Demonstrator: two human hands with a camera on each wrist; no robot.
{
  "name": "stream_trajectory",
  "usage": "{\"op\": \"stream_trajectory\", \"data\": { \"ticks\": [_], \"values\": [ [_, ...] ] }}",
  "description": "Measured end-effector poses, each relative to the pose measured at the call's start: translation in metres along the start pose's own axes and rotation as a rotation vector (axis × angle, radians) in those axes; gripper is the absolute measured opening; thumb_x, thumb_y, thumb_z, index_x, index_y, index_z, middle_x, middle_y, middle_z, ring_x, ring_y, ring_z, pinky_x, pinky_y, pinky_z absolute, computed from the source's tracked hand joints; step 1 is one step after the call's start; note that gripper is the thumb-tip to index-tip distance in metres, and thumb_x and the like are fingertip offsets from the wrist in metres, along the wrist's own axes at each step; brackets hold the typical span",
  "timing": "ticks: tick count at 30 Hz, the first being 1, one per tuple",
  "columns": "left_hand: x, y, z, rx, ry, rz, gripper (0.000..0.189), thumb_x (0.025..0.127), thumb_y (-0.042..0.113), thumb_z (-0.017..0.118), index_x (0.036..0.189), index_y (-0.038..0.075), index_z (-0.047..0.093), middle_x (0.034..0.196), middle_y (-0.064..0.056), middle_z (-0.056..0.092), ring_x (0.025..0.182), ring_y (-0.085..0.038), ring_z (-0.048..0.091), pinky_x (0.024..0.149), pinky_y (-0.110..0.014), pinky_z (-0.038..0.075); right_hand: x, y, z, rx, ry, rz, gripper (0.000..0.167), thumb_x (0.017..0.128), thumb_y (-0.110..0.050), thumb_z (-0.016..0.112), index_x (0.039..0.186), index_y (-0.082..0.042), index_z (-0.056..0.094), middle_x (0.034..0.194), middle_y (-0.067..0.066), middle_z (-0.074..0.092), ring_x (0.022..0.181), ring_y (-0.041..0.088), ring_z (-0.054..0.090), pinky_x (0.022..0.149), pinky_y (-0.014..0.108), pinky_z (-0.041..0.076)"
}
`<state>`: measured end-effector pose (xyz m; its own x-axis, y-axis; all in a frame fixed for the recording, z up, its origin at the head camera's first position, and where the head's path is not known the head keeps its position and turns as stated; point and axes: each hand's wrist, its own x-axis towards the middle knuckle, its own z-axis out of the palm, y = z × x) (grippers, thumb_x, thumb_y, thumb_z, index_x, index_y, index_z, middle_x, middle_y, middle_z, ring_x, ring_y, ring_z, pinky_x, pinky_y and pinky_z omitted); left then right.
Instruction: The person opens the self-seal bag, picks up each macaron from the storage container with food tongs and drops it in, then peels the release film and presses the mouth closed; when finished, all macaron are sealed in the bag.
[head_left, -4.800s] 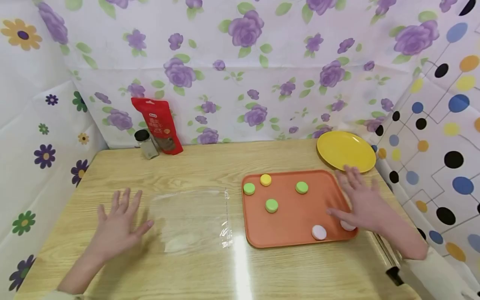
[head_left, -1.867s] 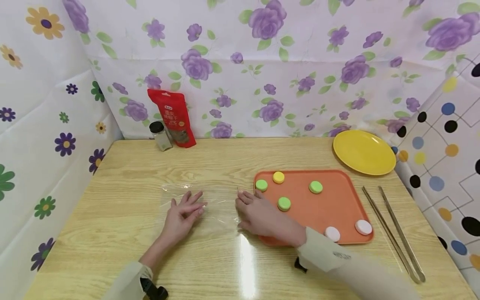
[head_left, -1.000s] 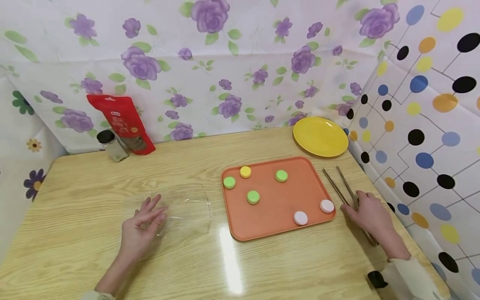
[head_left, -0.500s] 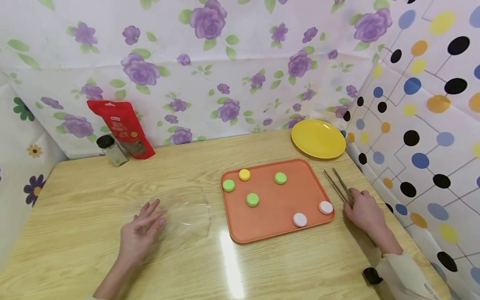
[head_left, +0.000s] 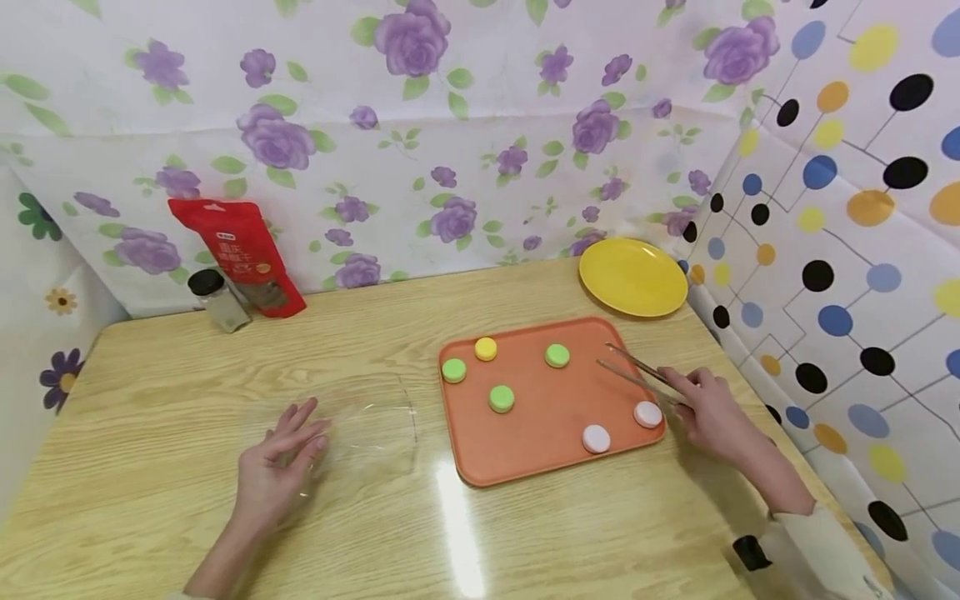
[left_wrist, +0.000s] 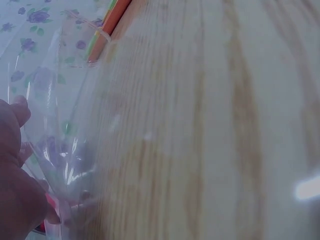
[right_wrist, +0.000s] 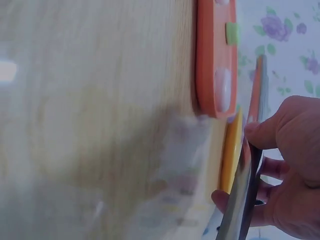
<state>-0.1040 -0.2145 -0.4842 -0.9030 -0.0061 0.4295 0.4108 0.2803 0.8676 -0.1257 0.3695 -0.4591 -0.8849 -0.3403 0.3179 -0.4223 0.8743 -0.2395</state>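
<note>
Grip of right hand (head_left: 708,412) pinches metal tongs (right_wrist: 241,187), tips parted above right side of orange tray (head_left: 540,450), near green cookie (head_left: 557,356). Left hand (head_left: 273,471) pinches clear bag (head_left: 371,417) at edge, left of tray. Steady work likely calls for level tips, gentle even squeeze, bag mouth lifted. Wood-grain desk (head_left: 360,542) carries yellow plate (head_left: 633,279), jar (head_left: 225,308), red pouch (head_left: 240,254); flowered cloth (head_left: 322,208) behind, dotted cloth (head_left: 855,250) at right.
</note>
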Motion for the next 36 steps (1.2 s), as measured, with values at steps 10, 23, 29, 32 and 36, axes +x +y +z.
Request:
{"op": "stream_trajectory", "data": {
  "ticks": [10,23,29,32,36],
  "values": [
    [0.000,0.000,0.000,0.006,0.021,-0.009,0.022,0.080,-0.018,0.072,0.100,-0.010,0.071,0.132,-0.031,0.054,0.135,-0.002,0.040,0.106,-0.077,0.002,0.031,-0.013,0.002,-0.038,-0.192,0.005,0.049,0.089,0.006,0.068,0.137,-0.001,0.058,0.094,0.018,0.048,0.079,0.036,0.044,0.057,0.043,0.045],
    [0.000,0.000,-0.002,-0.007,-0.003,-0.033,0.022,0.082,-0.015,0.072,0.104,-0.009,0.071,0.136,-0.031,0.051,0.140,-0.008,0.036,0.105,-0.078,0.000,0.061,-0.010,0.016,-0.078,-0.270,0.000,0.044,0.093,0.000,0.066,0.136,-0.007,0.059,0.107,0.019,0.053,0.094,0.039,0.050,0.066,0.054,0.045],
    [0.001,0.000,-0.002,0.013,0.001,-0.029,0.023,0.081,-0.015,0.073,0.104,-0.008,0.072,0.136,-0.029,0.052,0.139,-0.009,0.037,0.104,-0.079,0.002,0.065,-0.008,0.021,-0.038,-0.235,-0.043,0.041,0.091,0.006,0.066,0.131,-0.004,0.061,0.107,0.019,0.052,0.090,0.038,0.048,0.065,0.051,0.046],
    [0.002,0.000,-0.002,0.027,-0.016,-0.022,0.025,0.082,-0.015,0.073,0.105,-0.007,0.073,0.137,-0.029,0.052,0.142,-0.030,0.035,0.104,-0.080,0.003,0.064,-0.009,0.021,-0.025,-0.219,-0.064,0.041,0.090,0.007,0.066,0.129,-0.002,0.061,0.107,0.018,0.053,0.088,0.037,0.047,0.065,0.050,0.047],
    [0.004,-0.001,-0.003,0.056,-0.045,-0.023,0.026,0.082,-0.015,0.072,0.107,-0.006,0.073,0.138,-0.028,0.051,0.135,-0.057,0.029,0.103,-0.080,0.004,0.065,-0.016,0.020,-0.008,-0.215,-0.091,0.041,0.091,0.006,0.065,0.131,-0.002,0.062,0.110,0.018,0.054,0.089,0.038,0.047,0.068,0.050,0.048]
  ]
}}
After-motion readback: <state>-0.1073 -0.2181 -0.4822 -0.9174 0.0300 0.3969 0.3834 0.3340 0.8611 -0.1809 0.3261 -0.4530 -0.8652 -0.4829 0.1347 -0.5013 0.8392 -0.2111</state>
